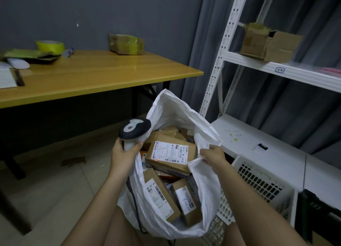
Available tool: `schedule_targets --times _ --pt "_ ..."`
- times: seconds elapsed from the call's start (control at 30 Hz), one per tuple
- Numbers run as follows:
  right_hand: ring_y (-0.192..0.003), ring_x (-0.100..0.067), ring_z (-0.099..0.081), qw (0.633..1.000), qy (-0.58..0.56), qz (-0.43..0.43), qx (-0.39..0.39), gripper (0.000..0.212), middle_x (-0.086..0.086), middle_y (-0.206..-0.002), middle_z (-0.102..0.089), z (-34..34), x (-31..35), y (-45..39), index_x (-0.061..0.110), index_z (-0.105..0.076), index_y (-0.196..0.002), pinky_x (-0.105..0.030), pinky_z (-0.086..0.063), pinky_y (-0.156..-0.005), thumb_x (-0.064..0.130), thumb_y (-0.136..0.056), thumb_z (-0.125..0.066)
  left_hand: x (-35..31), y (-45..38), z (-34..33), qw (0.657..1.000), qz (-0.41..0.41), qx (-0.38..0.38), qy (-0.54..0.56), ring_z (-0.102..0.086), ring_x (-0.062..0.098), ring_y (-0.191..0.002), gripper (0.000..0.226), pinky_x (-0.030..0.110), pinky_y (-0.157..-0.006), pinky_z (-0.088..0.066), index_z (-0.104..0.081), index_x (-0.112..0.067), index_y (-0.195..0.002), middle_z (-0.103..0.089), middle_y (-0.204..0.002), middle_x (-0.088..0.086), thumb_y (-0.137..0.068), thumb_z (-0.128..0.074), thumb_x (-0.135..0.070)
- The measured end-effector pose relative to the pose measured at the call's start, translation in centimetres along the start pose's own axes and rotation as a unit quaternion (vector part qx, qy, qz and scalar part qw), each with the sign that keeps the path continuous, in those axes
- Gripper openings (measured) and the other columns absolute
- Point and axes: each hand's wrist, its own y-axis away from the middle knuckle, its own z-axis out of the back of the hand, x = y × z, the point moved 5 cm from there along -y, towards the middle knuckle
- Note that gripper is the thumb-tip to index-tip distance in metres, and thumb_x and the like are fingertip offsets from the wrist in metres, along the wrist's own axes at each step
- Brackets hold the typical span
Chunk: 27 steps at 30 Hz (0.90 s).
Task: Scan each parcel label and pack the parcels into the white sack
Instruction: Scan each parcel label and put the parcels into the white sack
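The left hand [123, 154] grips the scanner [134, 129], head aimed into the white sack [206, 190]. The right hand [212, 154] pinches its rim. The labelled parcel [170, 153] lies on top inside, long axis running left-right.

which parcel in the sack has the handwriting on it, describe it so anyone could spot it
Look into the open white sack on the floor. The parcel lies topmost, mid-sack. Unlike the boxes below it, its white label bears a handwritten "3-3".
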Motion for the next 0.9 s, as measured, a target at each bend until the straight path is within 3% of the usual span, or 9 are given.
schedule_targets --times 0.07,0.17,0.23,0.3,0.5,0.6,0.73,0.83,0.9 --pt "-0.105 -0.027 -0.058 0.999 0.014 0.047 -0.019 0.045 -0.008 -0.123 -0.061 -0.3 0.8 0.3 0.010 -0.057 -0.131 -0.036 -0.051 -0.083 -0.002 -0.088 -0.050 0.1 -0.2 0.1 1.000 0.002 -0.003 -0.002 -0.056 0.024 -0.112 0.055 0.045 -0.098 -0.046 -0.047 -0.019 -0.135 -0.058 -0.125 0.004 -0.085 -0.070 -0.019" --pt "-0.121 -0.028 -0.054 0.989 0.063 0.134 -0.008 0.058 -0.007 -0.134 -0.057 -0.3 2.5 1.5 0.009 -0.060 -0.132 -0.031 -0.047 -0.087 -0.016 -0.083 -0.041 0.1 -0.5 0.5 1.000 0.008 -0.005 -0.006 -0.057 0.025 -0.112 0.055 0.046 -0.098 -0.046 -0.047 -0.020 -0.134 -0.059 -0.124 0.004 -0.084 -0.070 -0.020" --pt "-0.125 -0.027 -0.052 0.967 0.173 0.186 0.011 0.051 -0.009 -0.135 -0.058 -0.2 3.3 2.1 0.007 -0.064 -0.125 -0.025 -0.040 -0.091 -0.015 -0.084 -0.044 -0.1 -0.6 0.7 1.000 0.007 -0.008 -0.004 -0.055 0.023 -0.109 0.054 0.042 -0.094 -0.046 -0.045 -0.020 -0.135 -0.057 -0.121 0.002 -0.085 -0.068 -0.021" --pt "-0.117 -0.024 -0.057 0.937 0.282 0.204 0.042 0.042 -0.008 -0.126 -0.065 -0.2 3.5 2.1 0.010 -0.071 -0.115 -0.022 -0.040 -0.086 -0.009 -0.085 -0.049 -0.3 -0.8 0.9 1.000 0.007 -0.010 -0.001 -0.053 0.020 -0.105 0.054 0.038 -0.089 -0.044 -0.043 -0.020 -0.137 -0.054 -0.118 0.000 -0.087 -0.066 -0.023" --pt "-0.085 -0.025 -0.058 0.912 0.360 0.198 -0.012 0.029 -0.012 -0.102 -0.070 1.1 4.5 0.8 0.013 -0.075 -0.092 -0.030 -0.047 -0.072 0.002 -0.083 -0.050 -2.0 -2.5 1.2 1.000 0.003 -0.018 -0.005 -0.056 0.025 -0.111 0.056 0.047 -0.097 -0.046 -0.044 -0.021 -0.135 -0.056 -0.124 0.002 -0.085 -0.068 -0.029" --pt "-0.091 -0.028 -0.059 0.921 0.338 0.192 -0.022 0.024 -0.013 -0.106 -0.069 0.9 4.6 0.6 0.014 -0.071 -0.100 -0.030 -0.046 -0.072 0.022 -0.088 -0.051 -3.1 -3.3 0.8 0.999 -0.016 -0.029 -0.009 -0.056 0.021 -0.108 0.056 0.043 -0.095 -0.047 -0.045 -0.021 -0.133 -0.057 -0.122 0.001 -0.083 -0.071 -0.028" --pt "-0.100 -0.029 -0.062 0.931 0.331 0.148 -0.048 0.048 -0.012 -0.112 -0.067 0.5 4.0 0.0 0.009 -0.064 -0.117 -0.031 -0.046 -0.074 0.048 -0.089 -0.061 -3.6 -3.9 -0.1 0.998 -0.032 -0.021 -0.039 -0.058 0.021 -0.108 0.063 0.043 -0.092 -0.050 -0.047 -0.018 -0.132 -0.059 -0.122 0.002 -0.077 -0.077 -0.025" --pt "-0.087 -0.026 -0.064 0.931 0.335 0.117 -0.080 0.035 -0.009 -0.100 -0.069 1.3 3.6 -0.7 0.008 -0.068 -0.104 -0.035 -0.055 -0.074 0.038 -0.087 -0.065 -3.6 -4.4 -0.6 0.996 -0.039 -0.010 -0.083 -0.059 0.023 -0.107 0.065 0.045 -0.091 -0.051 -0.048 -0.017 -0.130 -0.060 -0.121 0.005 -0.073 -0.080 -0.021" --pt "-0.096 -0.027 -0.064 0.931 0.337 0.112 -0.086 0.033 -0.009 -0.110 -0.069 1.8 3.7 -1.0 0.011 -0.067 -0.114 -0.033 -0.053 -0.078 0.031 -0.089 -0.064 -3.5 -4.8 -0.7 0.994 -0.042 -0.008 -0.100 -0.059 0.024 -0.107 0.064 0.043 -0.090 -0.051 -0.048 -0.017 -0.128 -0.059 -0.121 0.006 -0.073 -0.080 -0.017"
